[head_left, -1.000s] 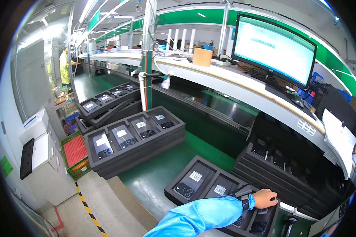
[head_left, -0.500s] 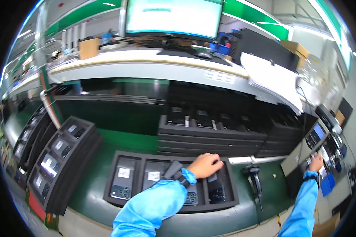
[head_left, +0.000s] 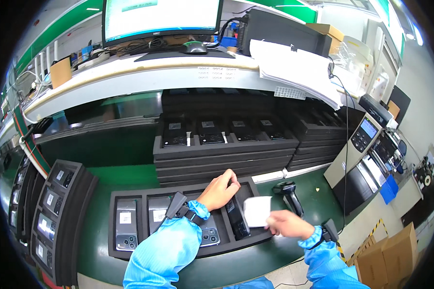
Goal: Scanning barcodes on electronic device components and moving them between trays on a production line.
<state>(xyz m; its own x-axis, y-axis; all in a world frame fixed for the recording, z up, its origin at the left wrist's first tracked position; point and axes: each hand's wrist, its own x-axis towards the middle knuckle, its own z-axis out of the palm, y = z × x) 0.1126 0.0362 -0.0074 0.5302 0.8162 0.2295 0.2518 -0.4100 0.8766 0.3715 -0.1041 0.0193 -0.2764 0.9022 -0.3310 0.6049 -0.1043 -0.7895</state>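
Observation:
A black foam tray (head_left: 178, 189) with phones in its slots lies on the green bench before me. My left hand (head_left: 219, 191) is closed at the far end of the phone (head_left: 238, 222) in the rightmost slot, which looks tilted up on one side; its fingertips are partly hidden. Just right of that phone, my right hand (head_left: 288, 224) pinches a white label (head_left: 257, 211) by its lower right corner. Two more phones, one (head_left: 126, 224) at the far left and another (head_left: 158, 212) beside it, carry white stickers. My left sleeve partly covers the tray's middle.
A handheld scanner (head_left: 290, 196) lies right of the tray. Behind stand stacked foam trays (head_left: 222, 153); another stack (head_left: 62, 226) is at left. A label printer (head_left: 354, 149) stands at right, below a shelf with a monitor (head_left: 161, 21). Cardboard boxes (head_left: 390, 257) sit lower right.
My right hand has come from the label printer to the tray's right side, now with a white label in it. The phone under my left hand has tilted up. The view has shifted right.

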